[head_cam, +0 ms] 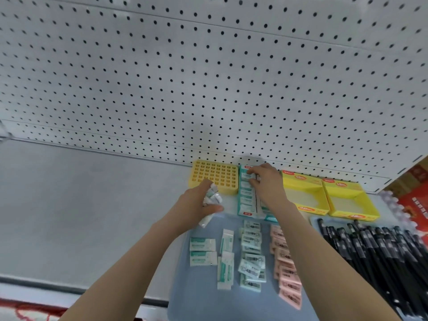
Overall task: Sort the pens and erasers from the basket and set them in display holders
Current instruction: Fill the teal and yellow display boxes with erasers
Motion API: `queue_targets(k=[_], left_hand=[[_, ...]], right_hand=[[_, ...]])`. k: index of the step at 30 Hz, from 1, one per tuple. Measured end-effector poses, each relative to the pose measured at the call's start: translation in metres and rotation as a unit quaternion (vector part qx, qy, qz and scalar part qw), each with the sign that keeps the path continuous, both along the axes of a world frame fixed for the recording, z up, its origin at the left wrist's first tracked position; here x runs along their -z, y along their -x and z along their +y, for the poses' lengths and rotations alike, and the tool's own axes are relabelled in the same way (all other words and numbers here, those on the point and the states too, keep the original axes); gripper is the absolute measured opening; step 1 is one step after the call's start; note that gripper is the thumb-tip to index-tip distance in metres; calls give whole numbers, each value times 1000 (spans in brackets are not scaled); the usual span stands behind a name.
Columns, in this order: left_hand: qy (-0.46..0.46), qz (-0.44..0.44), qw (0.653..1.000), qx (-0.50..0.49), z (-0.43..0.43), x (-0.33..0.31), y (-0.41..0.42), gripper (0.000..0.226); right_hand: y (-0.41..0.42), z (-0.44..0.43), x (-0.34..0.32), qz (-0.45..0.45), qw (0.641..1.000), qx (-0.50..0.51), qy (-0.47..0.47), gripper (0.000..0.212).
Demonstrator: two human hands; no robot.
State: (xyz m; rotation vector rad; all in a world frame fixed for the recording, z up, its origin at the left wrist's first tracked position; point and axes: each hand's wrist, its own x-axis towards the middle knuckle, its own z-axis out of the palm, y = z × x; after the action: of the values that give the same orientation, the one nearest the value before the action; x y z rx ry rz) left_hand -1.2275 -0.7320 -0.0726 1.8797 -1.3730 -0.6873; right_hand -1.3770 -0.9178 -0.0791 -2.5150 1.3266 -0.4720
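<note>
Gripping white, teal-printed wrapped erasers [212, 193].

One head-worn wide-angle view, forward and down, close over the shelf [92, 216] against the pegboard [208, 89].

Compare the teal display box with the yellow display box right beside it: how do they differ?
The teal display box holds a row of erasers; the yellow display box shows only its bare floor. The right hand reaches into the teal one; nothing touches the yellow one. Both are open boxes standing against the pegboard wall.
</note>
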Motion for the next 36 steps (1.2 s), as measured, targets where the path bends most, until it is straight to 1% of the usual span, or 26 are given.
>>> queue_targets(k=[2, 4, 5, 6, 7, 8, 9, 10, 12, 14, 17, 20, 22, 23, 25, 26, 28, 30, 32, 34, 36], left_hand=[[16, 84, 996, -23, -11, -6, 3, 31], [37, 167, 984, -44, -26, -9, 6, 22], [44, 204, 976, -55, -33, -11, 9, 18], [49, 233, 969, -69, -41, -12, 11, 15], [52, 252, 963, -83, -49, -12, 14, 14], [53, 266, 958, -96, -56, -12, 17, 15], [54, 278, 953, -106, -62, -13, 21, 17], [53, 291, 949, -112, -67, -15, 25, 20], [48, 320, 940, -111, -75, -15, 31, 25], [41, 340, 934, -104, -79, -12, 37, 26], [31, 322, 941, -101, -84, -7, 46, 20], [26, 290, 951, -102, -89, -7, 53, 21], [33, 311, 943, -110, -91, -7, 55, 19], [42, 334, 934, -119, -91, -8, 54, 17], [59, 356, 923, -135, -90, -10, 49, 13], [59, 348, 925, -139, -89, -10, 45, 14], [45, 311, 941, -126, -86, -10, 38, 17], [34, 271, 956, -109, -82, -10, 34, 21], [31, 238, 965, -101, -80, -9, 33, 21], [35, 204, 974, -92, -78, -9, 32, 17], [36, 152, 985, -80, -77, -8, 32, 16]], right_hand=[[1, 1, -3, 4, 1000, -8, 1, 25], [4, 7, -10, -47, 999, -7, -18, 20], [5, 14, -16, -98, 993, -10, -61, 16], [7, 22, -22, -157, 979, -19, -126, 11], [8, 31, -28, -211, 955, -35, -205, 8], [9, 39, -34, -248, 928, -48, -273, 10], [11, 46, -36, -266, 910, -58, -312, 15], [13, 50, -37, -271, 904, -59, -324, 21], [16, 52, -37, -270, 910, -44, -311, 28], [22, 49, -34, -264, 915, -42, -302, 30], [34, 45, -32, -256, 918, -67, -294, 29], [42, 42, -31, -257, 919, -78, -288, 28], [44, 38, -31, -267, 912, -73, -302, 25], [46, 34, -31, -278, 910, -56, -303, 23], [49, 21, -29, -303, 914, 22, -271, 17], [52, 14, -28, -311, 915, 69, -246, 14], [55, 3, -25, -311, 917, 141, -205, 10], [54, -2, -20, -283, 925, 171, -185, 9], [52, -4, -13, -236, 944, 164, -163, 9], [52, -5, -13, -144, 973, 130, -124, 13], [53, -8, -16, -37, 992, 86, -87, 20]])
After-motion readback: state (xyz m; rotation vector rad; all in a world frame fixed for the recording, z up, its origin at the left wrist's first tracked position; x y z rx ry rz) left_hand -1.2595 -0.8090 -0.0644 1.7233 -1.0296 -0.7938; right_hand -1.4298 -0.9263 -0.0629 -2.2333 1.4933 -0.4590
